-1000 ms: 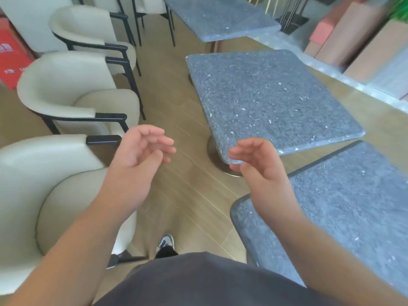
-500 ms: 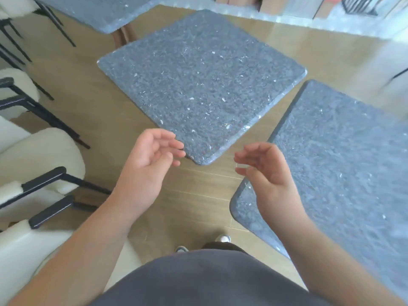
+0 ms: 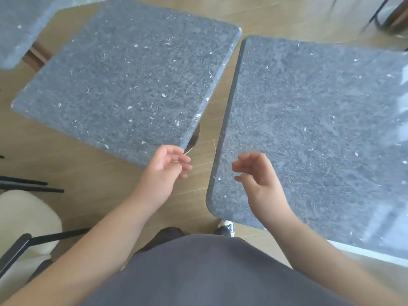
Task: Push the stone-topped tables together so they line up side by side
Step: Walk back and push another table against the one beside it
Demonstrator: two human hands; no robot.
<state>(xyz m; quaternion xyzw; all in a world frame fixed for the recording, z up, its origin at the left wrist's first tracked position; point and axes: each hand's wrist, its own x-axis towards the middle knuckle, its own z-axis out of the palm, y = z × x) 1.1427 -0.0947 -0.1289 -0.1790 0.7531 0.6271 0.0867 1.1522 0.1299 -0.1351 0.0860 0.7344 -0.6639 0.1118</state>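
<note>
Two stone tables sit apart, the left table [image 3: 125,78] skewed. Left hand [image 3: 164,171] and right hand [image 3: 258,175] hover loosely curled, empty; next, probably grip the left table's near corner.

We wear a dark grey shirt [image 3: 209,272], our forearms bare, no sleeves showing. Below it show dark trousers [image 3: 167,234] and a white shoe [image 3: 226,225] with dark trim.

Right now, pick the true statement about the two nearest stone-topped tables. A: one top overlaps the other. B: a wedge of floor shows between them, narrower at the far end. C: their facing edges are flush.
B: bare floor shows between the left table and the right table, and the gap narrows toward the far corners.
</note>
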